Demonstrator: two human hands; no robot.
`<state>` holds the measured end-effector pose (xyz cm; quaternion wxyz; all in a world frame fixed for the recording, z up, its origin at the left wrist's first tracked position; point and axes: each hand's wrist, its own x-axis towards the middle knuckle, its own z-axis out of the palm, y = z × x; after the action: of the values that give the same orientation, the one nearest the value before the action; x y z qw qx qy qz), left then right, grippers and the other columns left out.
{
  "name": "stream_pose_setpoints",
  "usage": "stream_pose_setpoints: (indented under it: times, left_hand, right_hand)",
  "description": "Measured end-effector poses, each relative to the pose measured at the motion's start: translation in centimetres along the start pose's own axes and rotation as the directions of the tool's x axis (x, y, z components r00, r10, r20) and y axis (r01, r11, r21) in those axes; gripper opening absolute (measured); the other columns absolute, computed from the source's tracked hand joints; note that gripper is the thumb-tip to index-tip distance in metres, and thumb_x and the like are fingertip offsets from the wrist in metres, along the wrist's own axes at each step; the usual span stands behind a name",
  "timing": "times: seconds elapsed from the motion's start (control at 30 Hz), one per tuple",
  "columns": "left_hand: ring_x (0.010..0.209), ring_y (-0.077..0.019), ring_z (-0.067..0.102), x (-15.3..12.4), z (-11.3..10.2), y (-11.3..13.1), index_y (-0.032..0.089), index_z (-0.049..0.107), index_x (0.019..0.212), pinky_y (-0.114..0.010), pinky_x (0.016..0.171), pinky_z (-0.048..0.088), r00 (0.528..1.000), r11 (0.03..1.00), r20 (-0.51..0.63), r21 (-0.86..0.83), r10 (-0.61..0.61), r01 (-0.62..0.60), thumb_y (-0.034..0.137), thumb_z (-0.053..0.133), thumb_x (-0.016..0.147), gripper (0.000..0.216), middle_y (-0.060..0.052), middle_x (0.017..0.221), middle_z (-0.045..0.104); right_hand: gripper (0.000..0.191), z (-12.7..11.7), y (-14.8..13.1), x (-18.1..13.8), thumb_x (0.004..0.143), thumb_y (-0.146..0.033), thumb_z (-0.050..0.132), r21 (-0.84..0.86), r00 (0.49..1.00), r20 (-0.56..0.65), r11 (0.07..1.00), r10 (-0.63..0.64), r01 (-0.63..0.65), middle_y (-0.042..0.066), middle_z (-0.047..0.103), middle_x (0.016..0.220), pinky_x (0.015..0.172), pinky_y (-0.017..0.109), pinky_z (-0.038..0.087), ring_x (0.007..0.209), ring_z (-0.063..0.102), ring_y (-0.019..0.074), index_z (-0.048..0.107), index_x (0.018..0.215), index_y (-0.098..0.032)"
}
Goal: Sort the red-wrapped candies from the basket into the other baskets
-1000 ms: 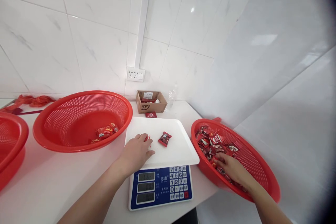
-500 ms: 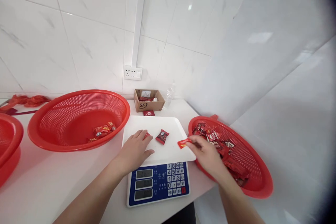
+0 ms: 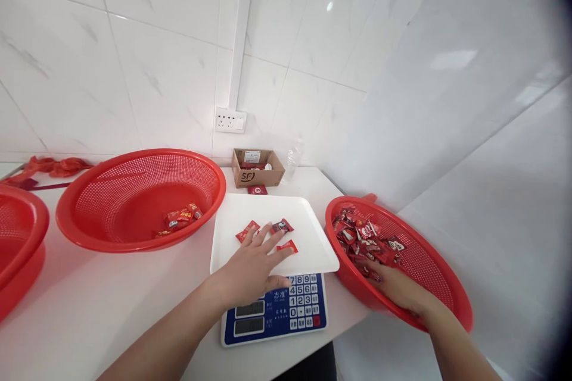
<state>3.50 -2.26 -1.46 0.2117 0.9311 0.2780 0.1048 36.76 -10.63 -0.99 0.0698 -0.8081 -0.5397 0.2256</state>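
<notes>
My left hand [image 3: 254,265] is spread over the white tray [image 3: 313,253] of a digital scale [image 3: 286,327], its fingertips at small red candy packets. One packet [image 3: 245,231] lies by the index finger, a darker packet [image 3: 282,226] beyond the fingers, and a bright red packet [image 3: 288,246] at the outer fingers. My right hand [image 3: 397,289] reaches into the right red basket [image 3: 440,277], fingers stretched among many wrapped candies [image 3: 366,238]. Its fingertips are partly hidden there, and no packet shows clearly in its grasp.
A large red basket [image 3: 107,190] with a few packets stands left of the scale, and another red basket [image 3: 20,238] is at the left edge. Behind the tray are a small cardboard box [image 3: 257,177], a red packet [image 3: 257,190] and clear plastic [image 3: 292,158]. Walls enclose the back and right.
My right hand has let go of the bright red packet, now on the tray, and moved right into the basket. My left hand has moved right and spread over the packets.
</notes>
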Motion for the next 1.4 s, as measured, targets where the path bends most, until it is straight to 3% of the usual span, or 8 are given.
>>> stream_pose_setpoints:
  times: [0.07, 0.2, 0.43, 0.53, 0.7, 0.87, 1.27, 1.4]
  left_hand:
    - [0.141, -0.0313, 0.009, 0.0, 0.6, 0.3, 0.028, 0.040, 0.137, -0.054, 0.112, 0.010, 0.999, 0.999, 0.029, -0.010, 0.042, -0.042, 0.058, 0.039, 0.088, 0.058, -0.007, 0.151, 0.029]
    - [0.140, -0.0318, 0.015, 0.0, 1.2, 0.5, 0.020, 0.048, 0.131, -0.052, 0.113, 0.012, 0.998, 0.999, 0.039, 0.010, 0.038, -0.039, 0.059, 0.032, 0.089, 0.059, -0.010, 0.147, 0.037]
    - [0.137, -0.0340, 0.025, -0.1, 0.8, 0.5, 0.016, 0.055, 0.122, -0.052, 0.111, 0.020, 1.000, 0.998, 0.000, 0.063, 0.016, -0.016, 0.060, 0.029, 0.089, 0.061, -0.014, 0.137, 0.048]
    - [0.136, -0.0335, 0.027, 0.0, 0.8, 0.6, 0.016, 0.057, 0.118, -0.051, 0.111, 0.021, 1.000, 0.997, -0.006, 0.080, 0.006, -0.006, 0.061, 0.028, 0.089, 0.061, -0.014, 0.133, 0.051]
    - [0.140, -0.0338, 0.016, 0.4, 1.5, 0.4, 0.021, 0.045, 0.134, -0.054, 0.112, 0.016, 0.999, 0.997, 0.006, 0.069, 0.041, -0.041, 0.065, 0.027, 0.087, 0.067, -0.012, 0.147, 0.035]
    - [0.138, -0.0339, 0.022, 0.5, 1.8, 0.3, 0.020, 0.047, 0.133, -0.053, 0.111, 0.018, 0.999, 0.997, 0.013, 0.060, 0.051, -0.052, 0.063, 0.027, 0.088, 0.065, -0.012, 0.143, 0.042]
    - [0.116, -0.0299, 0.051, -1.0, -2.0, 0.4, 0.015, 0.068, 0.094, -0.047, 0.104, 0.032, 0.999, 0.993, 0.009, 0.106, -0.045, 0.044, 0.042, 0.046, 0.091, 0.035, -0.012, 0.101, 0.066]
    - [0.116, -0.0289, 0.051, -1.3, -2.3, -0.1, 0.016, 0.066, 0.100, -0.048, 0.105, 0.030, 0.997, 0.990, 0.009, 0.121, -0.079, 0.077, 0.040, 0.048, 0.090, 0.032, -0.011, 0.104, 0.066]
  right_hand:
    - [0.044, 0.3, 0.5, -0.2, 0.076, -0.028, 0.052, 0.043, 0.994, 0.109, 0.999, -0.012, 0.007, 0.004, 0.066, 0.119, 0.094, 0.041, 0.045, 0.111, 0.060, 0.0317, 0.064, 0.118, -0.027]
    - [0.046, 0.7, 0.1, -0.3, 0.075, -0.022, 0.047, 0.072, 0.993, 0.119, 0.997, 0.015, -0.023, 0.001, 0.067, 0.118, 0.098, 0.044, 0.040, 0.113, 0.058, 0.0319, 0.065, 0.117, -0.029]
    - [0.029, 0.6, 0.0, -0.3, 0.077, -0.028, 0.046, 0.163, 0.987, 0.162, 0.986, -0.012, -0.015, 0.001, 0.073, 0.103, 0.088, 0.042, 0.048, 0.099, 0.064, 0.0323, 0.074, 0.084, -0.027]
    - [0.029, 0.5, -0.1, -0.3, 0.077, -0.028, 0.047, 0.149, 0.983, 0.185, 0.989, -0.015, -0.013, 0.001, 0.072, 0.105, 0.090, 0.043, 0.047, 0.103, 0.063, 0.0327, 0.074, 0.089, -0.026]
    - [0.038, 0.5, -0.1, -0.3, 0.076, -0.023, 0.050, 0.181, 0.986, 0.166, 0.982, 0.022, -0.052, 0.002, 0.069, 0.115, 0.094, 0.045, 0.045, 0.109, 0.060, 0.0337, 0.070, 0.108, -0.026]
    - [0.036, 0.4, 0.1, -0.3, 0.080, -0.031, 0.047, 0.149, 0.986, 0.154, 0.985, 0.060, -0.083, 0.000, 0.068, 0.116, 0.099, 0.047, 0.041, 0.111, 0.059, 0.0340, 0.070, 0.108, -0.029]
    - [0.031, 0.7, 0.0, -0.4, 0.079, -0.029, 0.047, 0.247, 0.980, 0.199, 0.969, -0.021, -0.029, 0.001, 0.070, 0.111, 0.091, 0.040, 0.047, 0.106, 0.062, 0.0294, 0.069, 0.101, -0.026]
    - [0.028, 0.7, -0.2, -0.4, 0.073, -0.019, 0.049, 0.172, 0.986, 0.161, 0.985, -0.037, 0.009, 0.004, 0.073, 0.101, 0.078, 0.036, 0.050, 0.092, 0.066, 0.0279, 0.069, 0.092, -0.025]
